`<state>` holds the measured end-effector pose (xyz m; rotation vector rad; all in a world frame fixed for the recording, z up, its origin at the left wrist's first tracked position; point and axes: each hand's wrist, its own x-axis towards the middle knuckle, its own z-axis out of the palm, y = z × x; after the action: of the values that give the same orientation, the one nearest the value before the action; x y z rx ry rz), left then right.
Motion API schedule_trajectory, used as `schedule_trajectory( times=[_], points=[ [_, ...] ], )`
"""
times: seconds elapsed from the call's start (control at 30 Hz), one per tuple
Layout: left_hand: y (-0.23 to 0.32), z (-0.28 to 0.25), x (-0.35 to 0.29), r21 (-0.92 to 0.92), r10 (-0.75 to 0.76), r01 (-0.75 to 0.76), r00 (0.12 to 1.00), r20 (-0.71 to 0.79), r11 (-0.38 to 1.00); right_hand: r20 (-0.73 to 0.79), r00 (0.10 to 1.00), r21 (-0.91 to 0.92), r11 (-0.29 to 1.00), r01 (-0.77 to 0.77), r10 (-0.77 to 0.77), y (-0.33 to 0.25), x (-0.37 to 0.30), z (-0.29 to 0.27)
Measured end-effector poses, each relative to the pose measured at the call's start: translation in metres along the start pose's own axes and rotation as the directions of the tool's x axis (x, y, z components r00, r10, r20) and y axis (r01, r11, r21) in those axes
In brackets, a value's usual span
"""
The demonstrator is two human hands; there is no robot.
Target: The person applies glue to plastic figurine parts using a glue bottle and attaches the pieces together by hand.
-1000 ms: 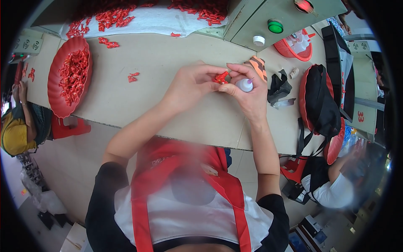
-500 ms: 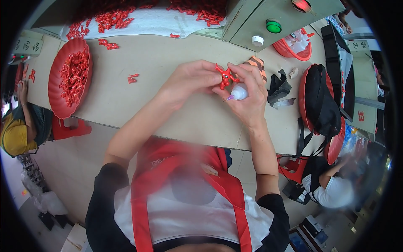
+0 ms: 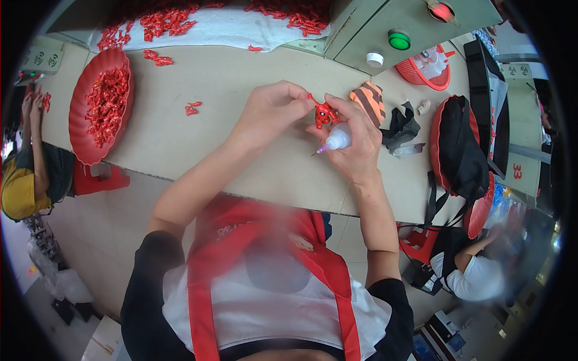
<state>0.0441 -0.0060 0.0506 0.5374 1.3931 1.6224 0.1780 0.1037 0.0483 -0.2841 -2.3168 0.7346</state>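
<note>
Over the bench, both of my hands meet at a small red toy figurine [image 3: 324, 115] with a white-and-black eye detail. My left hand [image 3: 278, 111] is closed, its thumb and forefinger pinching the figurine's upper left limb. My right hand [image 3: 360, 141] steadies the figurine's right side with its fingertips. In the same hand lies a white squeeze bottle [image 3: 339, 137] with a purple needle tip, which points down and left, apart from the figurine. Loose red pieces [image 3: 192, 109] lie on the bench left of my hands.
A scalloped red tray [image 3: 77, 114] heaped with red parts stands at the left. More red parts [image 3: 162, 25] cover a white cloth at the back. An orange-and-black striped object [image 3: 368, 102], black scraps [image 3: 402, 126], a red basket [image 3: 435, 77] and a black bag [image 3: 462, 144] are at the right. Co-workers sit on both sides.
The figurine has turned between my fingers. My left fingers have shifted to the end of its upper limb. The bottle's needle tip has swung lower and to the left.
</note>
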Motion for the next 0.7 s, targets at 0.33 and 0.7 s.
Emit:
schedule_trajectory(
  times=[0.33,0.7],
  points=[
    [-0.0020,0.0016,-0.0009,0.006,0.000,0.000,1.000,0.009,1.000,-0.020,1.000,-0.030,1.000,0.005,-0.005,-0.0033,-0.0006,0.0033],
    [-0.0031,0.0073,-0.0017,-0.053,-0.071,0.071,0.997,0.004,0.996,-0.038,0.999,-0.050,0.999,0.015,-0.017,0.0000,-0.0035,0.0053]
  ],
)
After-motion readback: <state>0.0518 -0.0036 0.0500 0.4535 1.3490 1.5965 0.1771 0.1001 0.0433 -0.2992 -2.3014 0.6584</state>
